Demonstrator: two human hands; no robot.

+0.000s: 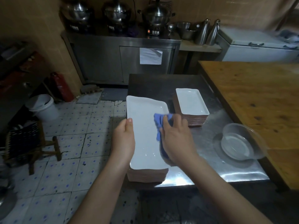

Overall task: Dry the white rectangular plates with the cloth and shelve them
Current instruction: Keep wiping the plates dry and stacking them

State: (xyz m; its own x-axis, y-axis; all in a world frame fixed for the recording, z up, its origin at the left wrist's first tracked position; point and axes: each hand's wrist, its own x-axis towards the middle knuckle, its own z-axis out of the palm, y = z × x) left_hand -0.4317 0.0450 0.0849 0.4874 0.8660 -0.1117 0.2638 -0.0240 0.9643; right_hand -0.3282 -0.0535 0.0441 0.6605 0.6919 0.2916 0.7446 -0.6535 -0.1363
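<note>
- Head view: left hand [124, 136] clamps the top plate [144, 135] by its left rim, thumb over the edge. The plate sits on the near stack [147, 175] at the steel table's [210, 159] left edge.
- Glazed ceramic: likely stiff, heavy, slick when wet and chippable, so the long rims suit gripping.
- Right hand [176, 136], fingers curled around the soft blue cloth [159, 121], presses it onto the plate's right side.
</note>
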